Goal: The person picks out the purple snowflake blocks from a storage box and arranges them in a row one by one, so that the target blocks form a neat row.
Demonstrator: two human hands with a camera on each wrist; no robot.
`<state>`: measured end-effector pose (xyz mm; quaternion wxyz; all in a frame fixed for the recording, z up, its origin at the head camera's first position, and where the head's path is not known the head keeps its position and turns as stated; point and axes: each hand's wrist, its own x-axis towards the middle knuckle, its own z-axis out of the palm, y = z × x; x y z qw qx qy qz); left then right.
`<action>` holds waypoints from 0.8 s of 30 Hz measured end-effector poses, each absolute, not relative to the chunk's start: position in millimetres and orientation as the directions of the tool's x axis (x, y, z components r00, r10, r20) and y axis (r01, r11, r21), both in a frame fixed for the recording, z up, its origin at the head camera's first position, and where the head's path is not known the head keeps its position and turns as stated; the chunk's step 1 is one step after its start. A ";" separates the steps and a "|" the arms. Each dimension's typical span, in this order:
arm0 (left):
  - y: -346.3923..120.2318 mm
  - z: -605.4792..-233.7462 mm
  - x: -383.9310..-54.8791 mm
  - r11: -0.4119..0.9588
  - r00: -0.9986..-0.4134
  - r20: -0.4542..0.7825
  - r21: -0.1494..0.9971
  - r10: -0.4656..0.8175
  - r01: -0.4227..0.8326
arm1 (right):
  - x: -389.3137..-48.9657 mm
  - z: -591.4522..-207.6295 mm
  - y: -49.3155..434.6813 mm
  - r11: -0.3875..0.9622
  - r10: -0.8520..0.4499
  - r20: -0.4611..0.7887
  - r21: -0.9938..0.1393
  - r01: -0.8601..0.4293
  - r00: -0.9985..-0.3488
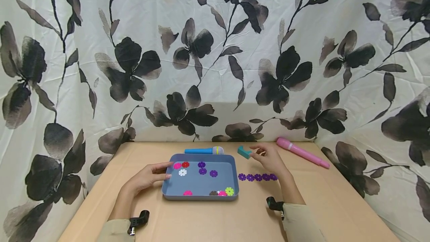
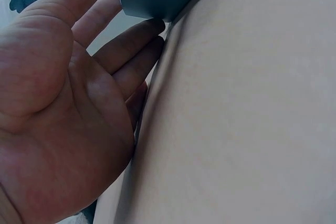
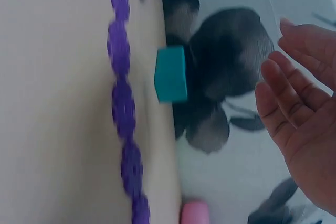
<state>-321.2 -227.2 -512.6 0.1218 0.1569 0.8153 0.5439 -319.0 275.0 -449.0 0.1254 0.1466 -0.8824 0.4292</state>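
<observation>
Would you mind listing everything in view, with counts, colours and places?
Table: one, tan, foreground
Backdrop: one, white with dark flowers, behind table
Tray: one, grey-blue, on table
Flower pieces: at least ten; pink, red, white, purple, brown, green; in tray
Flower row: at least five pieces, purple, right of tray
Block: one, teal, behind row
Toy microphone: one, blue, behind tray
Microphone-shaped item: one, pink, table's right rear
Wrist cameras: two, black, on wrists
Sleeves: two, beige, forearms
Left hand: one, bare, touching tray's left rim
Right hand: one, bare, beside block

There is room to pass along the near tabletop (image 1: 208, 221). Farther, the grey tray (image 1: 198, 184) stands in the way, blue microphone (image 1: 199, 151) behind, purple chain (image 1: 258, 177) at right.
</observation>
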 end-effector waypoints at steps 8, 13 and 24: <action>-227.4 -512.6 -320.7 0.362 -0.921 -0.025 0.923 0.388 0.127 | -322.6 -452.3 244.5 0.540 -0.207 0.361 -0.733 -0.414 -0.909; -227.5 -511.3 -320.1 0.363 -0.922 -0.030 0.924 0.386 0.122 | -321.8 -454.7 228.7 0.537 -0.228 0.384 -0.716 -0.445 -0.895; -226.4 -510.3 -319.3 0.362 -0.919 -0.020 0.923 0.393 0.135 | -318.5 -464.0 192.9 0.545 -0.297 0.360 -0.697 -0.467 -0.884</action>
